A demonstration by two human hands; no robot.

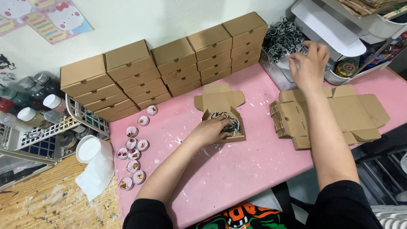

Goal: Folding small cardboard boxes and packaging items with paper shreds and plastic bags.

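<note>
A small open brown cardboard box (220,101) sits mid-table on the pink mat (237,169), partly filled with black-and-white shredded paper. My left hand (210,130) presses down into that filling, fingers curled on the shreds. My right hand (309,63) reaches to the back right, fingers spread over a clear bin of the same shredded paper (283,36). Whether it has grasped any shreds is hidden.
Stacks of closed brown boxes (169,63) line the wall. A pile of flat unfolded box blanks (335,114) lies right. Several small round pink-rimmed discs (132,152) lie left, beside a white paper roll (95,163) and a basket of bottles (34,114).
</note>
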